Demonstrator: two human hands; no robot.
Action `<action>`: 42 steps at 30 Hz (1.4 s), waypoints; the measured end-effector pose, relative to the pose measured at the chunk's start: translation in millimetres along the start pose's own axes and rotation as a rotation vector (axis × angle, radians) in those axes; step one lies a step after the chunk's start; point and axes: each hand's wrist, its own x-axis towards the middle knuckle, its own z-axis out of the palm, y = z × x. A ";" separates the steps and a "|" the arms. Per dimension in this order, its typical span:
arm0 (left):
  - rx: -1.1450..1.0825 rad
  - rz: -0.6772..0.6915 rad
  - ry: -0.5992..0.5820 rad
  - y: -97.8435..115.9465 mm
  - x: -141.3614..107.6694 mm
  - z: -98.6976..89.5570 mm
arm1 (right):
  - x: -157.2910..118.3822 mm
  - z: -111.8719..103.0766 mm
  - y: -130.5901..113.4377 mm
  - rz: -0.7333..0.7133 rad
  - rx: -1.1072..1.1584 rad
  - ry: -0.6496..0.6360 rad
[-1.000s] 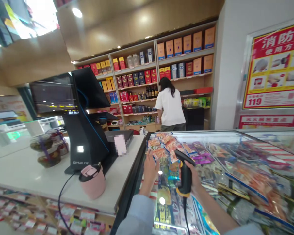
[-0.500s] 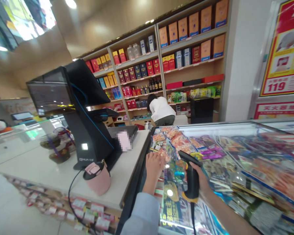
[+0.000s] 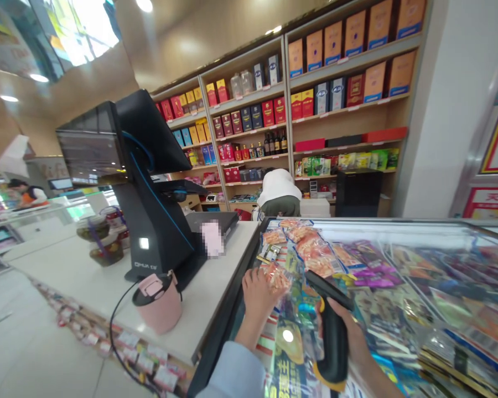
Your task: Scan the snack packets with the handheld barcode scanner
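Note:
My right hand (image 3: pixel 354 334) is wrapped round the grip of a black and yellow handheld barcode scanner (image 3: pixel 334 337), whose head points left and away from me. Under the fingers of my left hand (image 3: pixel 258 293) is the near-left edge of a clear snack packet (image 3: pixel 279 276) with reddish contents; the fingers are bent and closed on it. The packet rests on a glass-topped case (image 3: pixel 290 334). Just beyond lie a small dark and gold packet (image 3: pixel 269 253) and several more reddish snack packets (image 3: pixel 315 251). Purple packets (image 3: pixel 377 272) are to the right.
On the white counter (image 3: pixel 216 298) to the left stand a black checkout terminal (image 3: pixel 157 221), a pink cup-shaped container (image 3: pixel 160 307) and lidded jars (image 3: pixel 103 243). A cable hangs over the counter's front. A person (image 3: pixel 279 193) bends down before shelves of boxes (image 3: pixel 253 116).
The view has shifted left. Seen in it, the scanner and my right hand sit slightly lower and more to the right. My left hand stays at the packet. The person behind has bent lower.

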 end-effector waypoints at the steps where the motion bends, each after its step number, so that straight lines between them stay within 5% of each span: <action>1: 0.005 -0.001 -0.011 1.2 0.3 -3.4 | -1.2 0.1 -0.2 0.021 -0.001 -0.001; 5: 0.001 -0.043 -0.039 6.0 3.6 -21.3 | -7.5 0.0 -1.8 0.081 -0.006 0.005; 9: -0.273 -0.210 -0.084 1.2 8.9 -33.7 | -11.7 -1.9 -3.5 0.081 -0.011 -0.012; 13: -0.716 -0.393 0.115 -11.5 13.5 -24.8 | -14.1 0.4 -6.2 0.043 -0.095 -0.041; 17: -0.988 -0.396 0.186 -18.1 16.5 -9.3 | -18.3 6.5 -6.2 -0.025 -0.130 -0.037; 23: -0.901 -0.300 0.181 -19.7 16.6 -9.1 | -25.9 10.8 -5.8 -0.074 -0.161 -0.058; 42: -0.820 -0.303 0.152 -20.6 15.3 -16.4 | -26.1 7.4 -9.3 -0.021 -0.118 -0.116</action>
